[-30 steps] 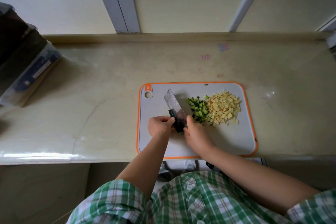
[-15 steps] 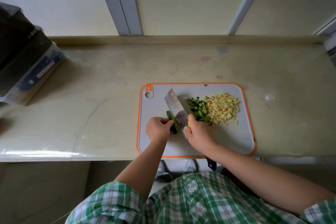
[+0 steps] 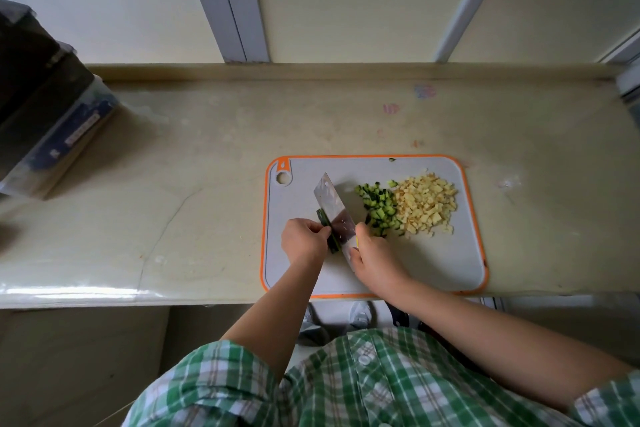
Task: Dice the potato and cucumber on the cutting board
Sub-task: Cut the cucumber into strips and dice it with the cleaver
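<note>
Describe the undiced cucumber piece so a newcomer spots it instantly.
On the beige countertop lies a grey cutting board with an orange rim. Near its front left, the left hand holds a dark green cucumber strip against the cleaver, which the right hand grips. Unlike the diced cucumber pile and pale potato cubes farther right, it is long and uncubed.

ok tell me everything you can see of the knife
The knife is a broad, rectangular cleaver with a shiny steel blade carrying a few specks. It stands over the board, tip pointing away and left, flat face tilted up. The right hand grips its near end; the handle is mostly hidden. Its left edge meets the dark green cucumber strip that the left hand holds.
</note>
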The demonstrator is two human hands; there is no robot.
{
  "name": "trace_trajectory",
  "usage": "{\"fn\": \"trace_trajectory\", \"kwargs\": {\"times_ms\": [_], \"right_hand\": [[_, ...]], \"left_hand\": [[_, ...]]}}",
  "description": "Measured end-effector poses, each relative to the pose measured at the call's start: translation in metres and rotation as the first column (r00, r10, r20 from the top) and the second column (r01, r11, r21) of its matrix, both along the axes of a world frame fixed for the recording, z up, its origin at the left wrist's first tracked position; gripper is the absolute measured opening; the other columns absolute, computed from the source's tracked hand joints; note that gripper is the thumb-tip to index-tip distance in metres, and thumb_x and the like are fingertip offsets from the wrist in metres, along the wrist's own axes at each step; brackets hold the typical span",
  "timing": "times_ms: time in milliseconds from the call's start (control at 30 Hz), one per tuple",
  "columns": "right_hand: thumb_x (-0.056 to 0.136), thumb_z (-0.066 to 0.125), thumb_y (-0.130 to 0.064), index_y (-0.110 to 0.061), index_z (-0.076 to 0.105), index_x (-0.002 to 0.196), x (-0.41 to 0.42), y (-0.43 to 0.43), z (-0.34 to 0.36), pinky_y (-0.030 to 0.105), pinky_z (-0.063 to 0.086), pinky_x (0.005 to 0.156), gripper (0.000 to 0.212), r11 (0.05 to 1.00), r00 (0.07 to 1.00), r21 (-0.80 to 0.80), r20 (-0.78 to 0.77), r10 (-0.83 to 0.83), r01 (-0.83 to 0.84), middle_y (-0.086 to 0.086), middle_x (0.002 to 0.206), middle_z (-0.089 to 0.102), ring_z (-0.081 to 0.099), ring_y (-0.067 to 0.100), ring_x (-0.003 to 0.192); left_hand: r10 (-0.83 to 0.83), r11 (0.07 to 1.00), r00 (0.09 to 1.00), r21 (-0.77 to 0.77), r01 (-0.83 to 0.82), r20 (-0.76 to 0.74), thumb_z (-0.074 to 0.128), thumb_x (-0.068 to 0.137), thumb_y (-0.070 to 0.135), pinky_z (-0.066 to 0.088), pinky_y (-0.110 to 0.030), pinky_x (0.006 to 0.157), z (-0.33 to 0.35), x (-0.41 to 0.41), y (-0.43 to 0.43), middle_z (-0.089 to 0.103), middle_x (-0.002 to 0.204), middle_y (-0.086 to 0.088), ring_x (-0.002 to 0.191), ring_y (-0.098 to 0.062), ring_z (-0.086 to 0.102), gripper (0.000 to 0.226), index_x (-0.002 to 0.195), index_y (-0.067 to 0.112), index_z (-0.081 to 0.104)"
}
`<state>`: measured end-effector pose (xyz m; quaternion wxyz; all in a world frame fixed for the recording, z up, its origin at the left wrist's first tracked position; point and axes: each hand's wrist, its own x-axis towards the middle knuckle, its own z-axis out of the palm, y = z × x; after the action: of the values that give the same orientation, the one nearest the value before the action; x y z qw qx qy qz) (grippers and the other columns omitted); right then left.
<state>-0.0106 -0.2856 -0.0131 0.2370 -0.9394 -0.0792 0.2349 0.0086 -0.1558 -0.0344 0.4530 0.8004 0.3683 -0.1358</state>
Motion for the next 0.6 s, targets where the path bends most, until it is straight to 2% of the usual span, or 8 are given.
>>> {"fn": "trace_trajectory", "kwargs": {"times_ms": [133, 267, 367, 467, 533, 600], "right_hand": [[0.098, 0.043, -0.013, -0.007, 0.037, 0.105, 0.001, 0.005, -0.006, 0.025, 0.019, 0.042, 0.012, 1.0, 1.0, -0.007, 0.0, 0.0, 0.0, -0.001, 0.066, 0.041, 0.041, 0.015, 0.052], [0.098, 0.042, -0.014, -0.008, 0.036, 0.107, -0.004, 0.009, -0.015, 0.03, 0.03, 0.046, 0.013, 1.0, 0.999, 0.007, 0.02, -0.026, 0.026, 0.012, 0.079, 0.058, 0.058, 0.029, 0.066], [0.098, 0.044, -0.016, -0.007, 0.037, 0.112, -0.006, 0.007, -0.017, 0.029, 0.031, 0.05, 0.018, 0.999, 0.999, 0.007, 0.033, -0.038, 0.038, 0.011, 0.08, 0.059, 0.059, 0.03, 0.068], [0.097, 0.046, -0.017, -0.006, 0.038, 0.11, -0.001, 0.004, -0.016, 0.03, 0.024, 0.043, 0.018, 0.999, 0.997, 0.007, 0.062, -0.036, 0.036, 0.009, 0.076, 0.056, 0.058, 0.031, 0.067], [0.098, 0.044, -0.016, -0.004, 0.038, 0.115, 0.003, 0.001, -0.015, 0.027, 0.021, 0.041, 0.022, 0.999, 0.995, -0.013, 0.085, -0.042, 0.043, 0.01, 0.076, 0.056, 0.052, 0.028, 0.062], [0.098, 0.045, -0.016, -0.004, 0.039, 0.115, 0.007, -0.003, -0.012, 0.026, 0.019, 0.042, 0.022, 0.998, 0.993, -0.039, 0.11, -0.052, 0.057, 0.005, 0.071, 0.05, 0.049, 0.026, 0.06]], "left_hand": [[-0.013, 1.0, 1.0, -0.006, 0.013, -0.009, 0.074, 0.081, 0.019, 0.05, -0.027, 0.062, 0.0, 0.001, 0.001, 0.071, 0.072, -0.006, 0.068, -0.022, 0.065, 0.014, 0.068, 0.014, 0.073], [-0.009, 1.0, 1.0, -0.023, 0.008, -0.019, 0.074, 0.081, 0.022, 0.046, -0.024, 0.058, 0.0, 0.001, 0.002, 0.073, 0.075, -0.003, 0.066, -0.017, 0.063, 0.013, 0.07, 0.016, 0.072], [-0.03, 0.999, 0.998, -0.015, 0.03, -0.046, 0.075, 0.081, 0.025, 0.045, -0.024, 0.06, 0.001, 0.003, 0.004, 0.069, 0.08, 0.0, 0.071, -0.018, 0.062, 0.011, 0.079, 0.016, 0.068], [-0.04, 0.999, 0.998, 0.009, 0.041, -0.041, 0.076, 0.08, 0.029, 0.05, -0.029, 0.074, 0.0, 0.003, 0.003, 0.065, 0.089, 0.002, 0.086, -0.02, 0.064, 0.023, 0.094, 0.016, 0.063], [-0.043, 0.999, 0.998, 0.027, 0.044, -0.042, 0.076, 0.079, 0.031, 0.05, -0.031, 0.077, 0.0, 0.003, 0.002, 0.066, 0.092, 0.002, 0.087, -0.019, 0.063, 0.026, 0.094, 0.017, 0.06], [-0.044, 0.998, 0.998, 0.047, 0.046, -0.037, 0.076, 0.079, 0.034, 0.046, -0.028, 0.072, 0.0, 0.002, -0.001, 0.063, 0.089, 0.005, 0.083, -0.017, 0.06, 0.027, 0.092, 0.019, 0.057]]}}
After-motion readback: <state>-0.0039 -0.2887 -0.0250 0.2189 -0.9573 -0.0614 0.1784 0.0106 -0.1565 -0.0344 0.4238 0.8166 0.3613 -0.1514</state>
